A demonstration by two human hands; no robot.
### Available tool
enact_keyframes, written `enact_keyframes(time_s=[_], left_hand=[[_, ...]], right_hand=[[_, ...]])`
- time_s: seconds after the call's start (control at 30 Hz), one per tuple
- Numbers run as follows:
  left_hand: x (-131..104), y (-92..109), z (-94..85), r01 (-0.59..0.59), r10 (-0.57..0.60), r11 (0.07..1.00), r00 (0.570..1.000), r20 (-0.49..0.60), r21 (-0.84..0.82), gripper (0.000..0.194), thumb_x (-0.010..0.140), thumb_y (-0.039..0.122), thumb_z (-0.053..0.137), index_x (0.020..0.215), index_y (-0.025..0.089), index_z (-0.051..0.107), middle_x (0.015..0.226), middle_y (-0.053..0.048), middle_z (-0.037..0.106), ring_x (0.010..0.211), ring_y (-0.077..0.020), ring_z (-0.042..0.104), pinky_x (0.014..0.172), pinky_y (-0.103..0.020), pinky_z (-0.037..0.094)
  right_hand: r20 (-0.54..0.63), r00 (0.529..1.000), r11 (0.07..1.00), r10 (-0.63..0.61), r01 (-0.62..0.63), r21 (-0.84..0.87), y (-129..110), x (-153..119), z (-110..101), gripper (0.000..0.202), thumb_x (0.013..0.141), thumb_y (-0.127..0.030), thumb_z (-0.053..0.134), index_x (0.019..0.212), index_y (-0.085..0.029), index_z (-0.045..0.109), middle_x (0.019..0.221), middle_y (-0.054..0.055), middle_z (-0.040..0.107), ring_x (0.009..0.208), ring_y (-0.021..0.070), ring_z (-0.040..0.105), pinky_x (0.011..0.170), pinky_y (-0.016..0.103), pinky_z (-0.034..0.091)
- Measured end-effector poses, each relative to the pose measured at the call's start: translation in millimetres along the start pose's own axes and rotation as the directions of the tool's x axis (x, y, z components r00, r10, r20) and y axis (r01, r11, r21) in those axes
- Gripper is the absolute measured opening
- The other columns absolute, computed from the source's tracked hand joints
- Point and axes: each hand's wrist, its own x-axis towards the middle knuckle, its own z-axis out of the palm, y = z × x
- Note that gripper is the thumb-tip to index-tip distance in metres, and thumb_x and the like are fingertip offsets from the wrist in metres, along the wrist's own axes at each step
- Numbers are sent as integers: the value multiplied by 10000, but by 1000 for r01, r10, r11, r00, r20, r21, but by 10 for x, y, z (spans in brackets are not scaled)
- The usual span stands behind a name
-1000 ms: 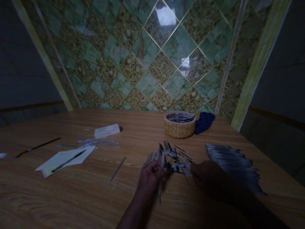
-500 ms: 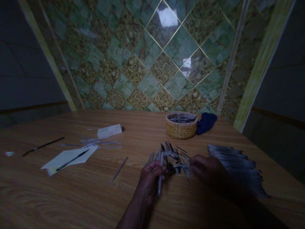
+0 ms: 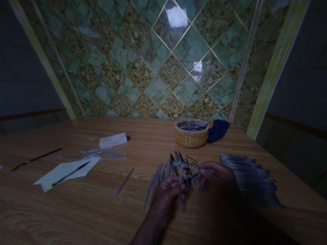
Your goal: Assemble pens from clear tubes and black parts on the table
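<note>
Left hand (image 3: 170, 190), lower centre of the frame, pinches a pale stick (image 3: 179, 204) between thumb and fingers; the stick is blurred and stands near-vertical in the frame. Right hand (image 3: 216, 177), just right of centre, has its fingers curled and thumb and fingertips drawn together at a small dark piece (image 3: 195, 176); whether they grip this piece cannot be told in the dim light. Beyond and between the hands lies a loose heap (image 3: 176, 162) of grey and black sticks, some crossing others. Pale sticks (image 3: 152, 185) fan out beside the left hand, and a lone stick (image 3: 124, 183) lies apart, slanting, left of them. At right, partly behind the right forearm, a row of dark rods (image 3: 247, 178) lies side by side. Above the heap in the frame, a round woven basket (image 3: 191, 139) holds further sticks (image 3: 192, 126); a dark blue cloth (image 3: 219, 131) is bunched against its right side. Left of centre, a white box (image 3: 113, 140) lies near scattered pale strips (image 3: 114, 153). Lower left of these, a dark pen (image 3: 71, 173) rests diagonally on a paper (image 3: 61, 170). Farther left lies a slender dark rod (image 3: 37, 159). All rest on a wood-grained table (image 3: 84, 211), backed by a glossy wall (image 3: 158, 88) of green and brown diamond tiles.
</note>
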Motion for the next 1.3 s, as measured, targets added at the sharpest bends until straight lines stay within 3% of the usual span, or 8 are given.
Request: enact_keyframes(time_s=[0.2, 0.3, 0.4, 0.67, 0.93, 1.13, 1.3], left_hand=[[-3, -18, -10, -139, 149, 948, 989, -12, 287, 147, 566, 244, 783, 660, 153, 715, 591, -30, 636, 527, -146, 531, 505, -243, 391], [-9, -43, -7, -179, 185, 920, 983, 16, 348, 124, 588, 248, 769, 672, 169, 723, 620, -27, 637, 576, -161, 543, 549, -250, 399], [-16, -62, -6, -185, 178, 908, 983, 55, 376, 141, 616, 262, 755, 714, 165, 729, 678, -45, 645, 649, -181, 552, 597, -255, 403], [-43, -23, 11, -266, 240, 847, 964, 115, 461, 113, 622, 279, 741, 659, 175, 719, 618, -19, 560, 616, -169, 473, 577, -245, 354], [-45, 53, -14, -382, 286, 701, 924, 253, 602, 62, 688, 244, 689, 677, 199, 731, 647, -40, 587, 665, -204, 507, 616, -265, 365], [-59, 19, -4, -259, 204, 845, 965, 164, 467, 87, 630, 261, 747, 661, 180, 736, 628, -33, 599, 621, -182, 493, 574, -250, 363], [-109, 76, 28, -223, 135, 869, 966, 222, 441, 114, 649, 258, 735, 698, 156, 752, 644, -46, 626, 614, -175, 499, 561, -252, 370]], right_hand=[[-174, 979, 994, -110, 105, -39, -296, 67, -181, 292, 722, -435, 678, 723, -158, 586, 574, 26, 657, 391, 110, 557, 390, 211, 419], [-197, 970, 990, -140, 134, -40, -447, 57, -238, 293, 703, -431, 692, 700, -162, 577, 570, 30, 657, 397, 114, 560, 392, 215, 431], [-186, 971, 989, -148, 141, -52, -509, 40, -247, 284, 706, -424, 690, 688, -164, 575, 563, 23, 650, 397, 111, 558, 391, 213, 431], [-83, 992, 993, -93, 86, -83, -421, 46, -229, 307, 718, -451, 674, 700, -159, 583, 562, 10, 638, 397, 103, 554, 396, 202, 417], [-42, 997, 990, -59, 53, -131, -342, 40, -219, 319, 732, -471, 654, 703, -162, 582, 565, 17, 647, 394, 105, 555, 390, 202, 419], [-23, 999, 987, -35, 31, -158, -297, 2, -129, 296, 738, -451, 639, 701, -165, 577, 552, 4, 641, 371, 94, 536, 375, 197, 404], [101, 994, 987, 45, -29, -156, -146, -38, -39, 236, 742, -390, 621, 699, -161, 583, 540, -24, 617, 366, 83, 522, 369, 186, 388]])
